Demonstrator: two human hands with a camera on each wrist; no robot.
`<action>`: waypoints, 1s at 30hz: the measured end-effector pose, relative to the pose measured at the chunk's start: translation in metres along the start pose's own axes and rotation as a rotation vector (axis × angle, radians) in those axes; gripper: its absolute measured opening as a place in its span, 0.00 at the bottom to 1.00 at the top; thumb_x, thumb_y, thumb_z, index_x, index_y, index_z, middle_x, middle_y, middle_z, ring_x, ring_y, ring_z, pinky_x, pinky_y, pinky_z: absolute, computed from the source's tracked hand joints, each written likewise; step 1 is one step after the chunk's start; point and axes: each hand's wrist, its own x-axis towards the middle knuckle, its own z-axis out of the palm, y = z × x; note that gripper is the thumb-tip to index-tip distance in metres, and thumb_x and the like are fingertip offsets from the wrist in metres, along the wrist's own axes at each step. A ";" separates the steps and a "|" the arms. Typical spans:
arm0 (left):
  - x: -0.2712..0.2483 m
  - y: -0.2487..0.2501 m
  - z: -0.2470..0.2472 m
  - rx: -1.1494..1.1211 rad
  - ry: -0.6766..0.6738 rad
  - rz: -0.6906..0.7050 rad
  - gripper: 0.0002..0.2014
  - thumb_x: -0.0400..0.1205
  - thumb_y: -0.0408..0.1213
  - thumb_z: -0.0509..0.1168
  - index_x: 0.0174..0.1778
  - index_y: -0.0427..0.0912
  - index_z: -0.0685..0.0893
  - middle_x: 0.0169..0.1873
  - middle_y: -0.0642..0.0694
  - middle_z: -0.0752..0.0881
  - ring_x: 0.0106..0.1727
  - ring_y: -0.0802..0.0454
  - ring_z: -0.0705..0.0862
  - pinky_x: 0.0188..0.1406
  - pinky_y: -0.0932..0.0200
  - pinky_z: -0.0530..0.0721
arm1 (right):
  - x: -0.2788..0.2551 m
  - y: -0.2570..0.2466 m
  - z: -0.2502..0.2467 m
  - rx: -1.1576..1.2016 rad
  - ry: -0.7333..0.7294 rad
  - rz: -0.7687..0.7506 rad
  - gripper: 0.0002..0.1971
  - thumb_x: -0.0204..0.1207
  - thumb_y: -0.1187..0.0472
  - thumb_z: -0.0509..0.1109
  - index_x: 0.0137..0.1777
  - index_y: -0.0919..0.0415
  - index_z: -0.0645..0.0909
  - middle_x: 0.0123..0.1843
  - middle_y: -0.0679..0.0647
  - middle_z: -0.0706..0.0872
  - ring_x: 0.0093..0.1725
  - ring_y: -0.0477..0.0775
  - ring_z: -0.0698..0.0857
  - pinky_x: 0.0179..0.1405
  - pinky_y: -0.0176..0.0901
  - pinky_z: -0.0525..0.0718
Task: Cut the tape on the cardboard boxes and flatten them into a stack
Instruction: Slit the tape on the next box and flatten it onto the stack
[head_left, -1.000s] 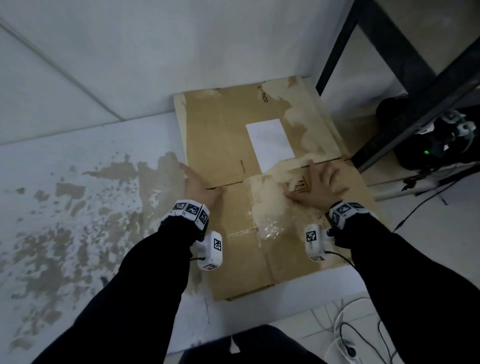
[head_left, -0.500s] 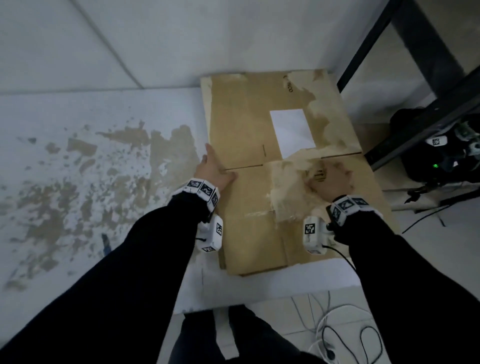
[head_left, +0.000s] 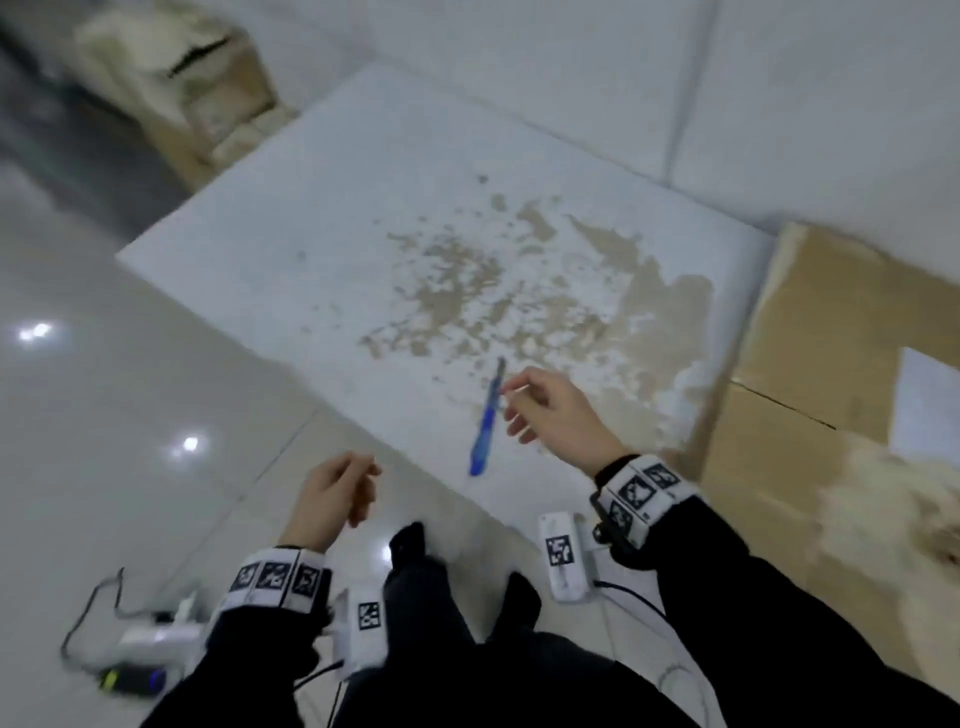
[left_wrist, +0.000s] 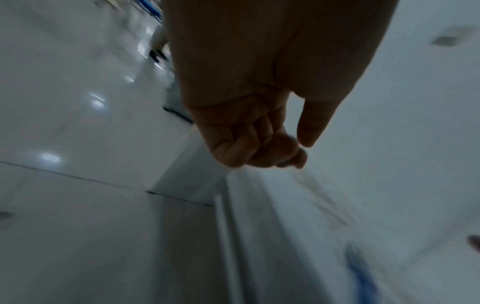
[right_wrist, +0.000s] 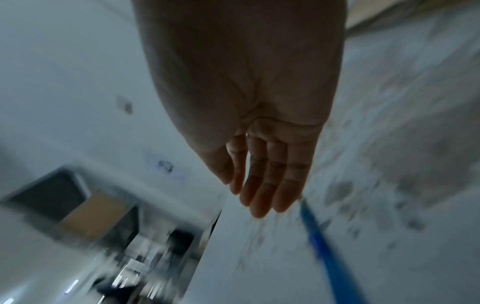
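Head view shows one flattened cardboard box lying flat at the right end of the white desk, with a white label on it and torn paper patches at its near edge. Counts, by that, as at least one box done; whether more lie under it cannot be told. Shows a second, unflattened box standing beyond the desk's far left corner, blurred, so probably next in line. Leaves a blue cutter on the desk, just beside the right hand, whose fingers hang loosely bent and hold nothing; contact with the cutter cannot be told through the blur. Has the left hand off the desk's near edge, above the tiled floor, fingers loosely curled, empty too. Suggests fetching the cutter or the next box as the step in hand.
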 end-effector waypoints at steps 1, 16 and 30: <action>0.001 -0.027 -0.026 0.013 0.064 -0.088 0.12 0.86 0.32 0.59 0.37 0.35 0.81 0.23 0.43 0.79 0.20 0.50 0.75 0.18 0.64 0.70 | 0.011 -0.010 0.030 -0.038 -0.114 0.000 0.06 0.84 0.64 0.60 0.53 0.63 0.78 0.36 0.54 0.82 0.33 0.50 0.83 0.33 0.38 0.81; 0.009 -0.213 -0.308 -0.217 0.366 -0.893 0.16 0.86 0.32 0.58 0.64 0.23 0.76 0.36 0.35 0.81 0.20 0.47 0.80 0.13 0.65 0.73 | 0.178 -0.032 0.375 -0.604 -0.679 0.443 0.04 0.82 0.61 0.60 0.46 0.56 0.74 0.35 0.54 0.80 0.29 0.51 0.78 0.29 0.39 0.74; 0.257 -0.106 -0.493 -0.174 0.250 -0.637 0.05 0.86 0.35 0.59 0.52 0.37 0.77 0.32 0.45 0.82 0.21 0.57 0.82 0.24 0.62 0.70 | 0.378 -0.110 0.499 -0.160 -0.332 0.848 0.08 0.85 0.64 0.58 0.57 0.66 0.75 0.38 0.59 0.78 0.31 0.56 0.82 0.32 0.43 0.76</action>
